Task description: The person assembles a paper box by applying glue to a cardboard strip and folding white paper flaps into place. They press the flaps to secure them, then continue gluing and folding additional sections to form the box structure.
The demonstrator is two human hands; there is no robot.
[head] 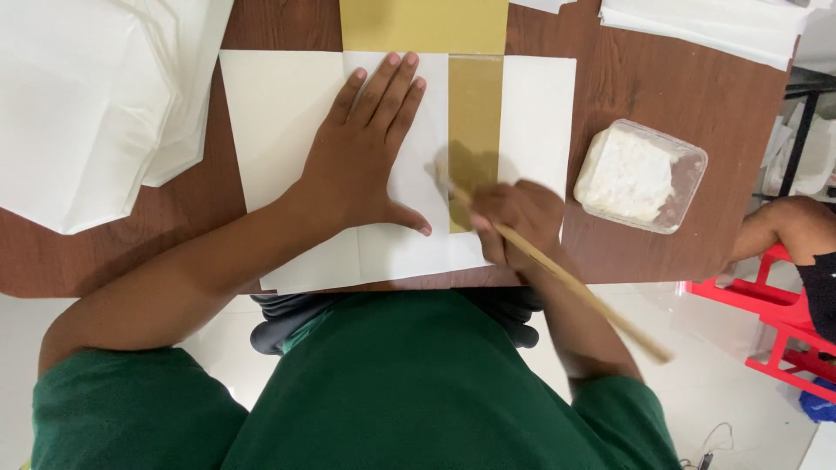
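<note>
Wood-grain brown counter [279, 26] fills the view from above, with the person's green shirt along the bottom edge. Stacks of white paper [78, 104] lie at the upper left corner, and more white sheets [705, 26] at the upper right. A white sheet [279, 122] lies flat in the middle of the counter, near the person, with fold lines showing across it. A gold paper strip [475, 113] runs down over the sheet from a wider gold sheet [422, 24] at the top edge; its lower part looks glossy and darker, with a wet-looking patch.

The left hand [366, 157] rests flat on the white sheet just left of the strip, fingers spread and nothing in its grip. The right hand [518, 222] is closed around a thin wooden stick [575, 287], whose blurred tip touches the lower strip. A clear plastic tub [643, 176] of white paste sits to the right, apart from the sheet. A red stool [784, 335] stands on the floor beyond.
</note>
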